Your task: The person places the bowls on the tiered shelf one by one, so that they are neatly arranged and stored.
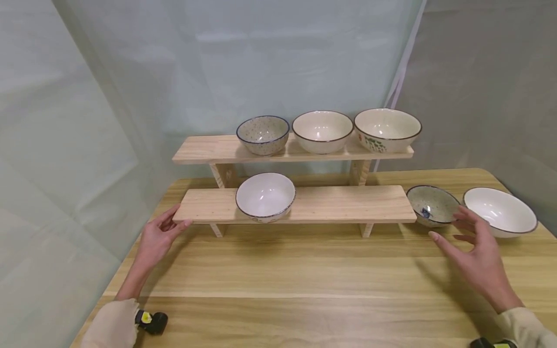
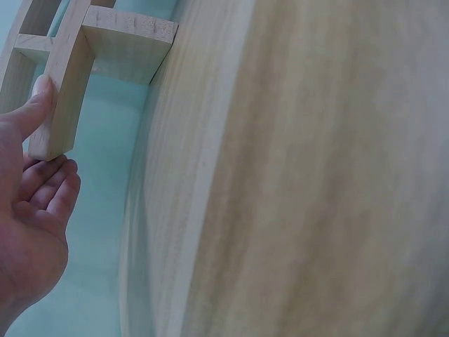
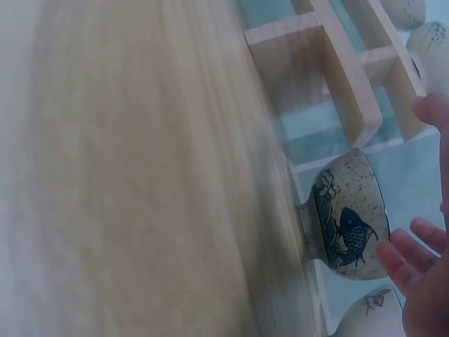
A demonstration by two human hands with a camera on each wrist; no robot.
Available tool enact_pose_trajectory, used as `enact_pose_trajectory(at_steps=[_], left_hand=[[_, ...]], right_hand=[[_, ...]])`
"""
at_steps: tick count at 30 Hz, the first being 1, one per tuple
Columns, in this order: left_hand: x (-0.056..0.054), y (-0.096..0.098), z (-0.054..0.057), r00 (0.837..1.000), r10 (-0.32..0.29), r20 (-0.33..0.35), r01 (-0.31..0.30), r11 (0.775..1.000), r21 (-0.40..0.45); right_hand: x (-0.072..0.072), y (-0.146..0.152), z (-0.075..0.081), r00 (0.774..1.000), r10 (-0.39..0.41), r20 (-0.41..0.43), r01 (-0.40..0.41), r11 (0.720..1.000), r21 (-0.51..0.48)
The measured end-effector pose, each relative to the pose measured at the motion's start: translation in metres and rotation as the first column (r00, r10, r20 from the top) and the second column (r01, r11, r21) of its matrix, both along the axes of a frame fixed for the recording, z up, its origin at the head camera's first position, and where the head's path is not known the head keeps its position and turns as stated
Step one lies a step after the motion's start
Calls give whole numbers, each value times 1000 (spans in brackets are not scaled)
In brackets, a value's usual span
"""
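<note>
A two-tier wooden shelf (image 1: 348,205) stands on the table. My left hand (image 1: 155,241) holds the left end of its lower board, the thumb against the front edge; in the left wrist view the fingers (image 2: 52,186) curl at the board's end. My right hand (image 1: 480,256) is at the right, fingers spread and thumb apart, by a grey speckled bowl (image 1: 428,205) on the table. The right wrist view shows a dark fish on that bowl's side and fingertips (image 3: 396,263) close to its rim; whether they touch I cannot tell.
One white bowl (image 1: 265,195) sits on the lower board. Along the upper board stand a speckled bowl (image 1: 263,136), a cream bowl (image 1: 322,133) and a larger bowl with green leaves (image 1: 387,130). A wide white bowl (image 1: 500,212) rests on the table (image 1: 296,280) at far right.
</note>
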State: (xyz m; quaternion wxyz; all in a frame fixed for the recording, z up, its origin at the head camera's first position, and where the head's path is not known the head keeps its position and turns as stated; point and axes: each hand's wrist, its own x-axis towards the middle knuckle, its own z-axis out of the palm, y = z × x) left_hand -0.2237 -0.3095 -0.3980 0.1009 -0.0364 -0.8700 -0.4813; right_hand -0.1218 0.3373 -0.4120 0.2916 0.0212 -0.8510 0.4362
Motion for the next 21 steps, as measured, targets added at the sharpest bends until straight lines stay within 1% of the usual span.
enact_pose_trajectory(at_steps=[7,11,21], left_hand=[[0,0,1,1000,1,6,-1,1000,-7],[0,0,2,1000,1,4,-1,1000,-3],[1,1,1,1000,2,8,-2,1000,-8]], right_hand=[[-2,6,4,996,-69,60,68,998,17],[-5,10,2,991,-96,91,94,995,22],[-8,19,0,975,-106,197,101,994,37]])
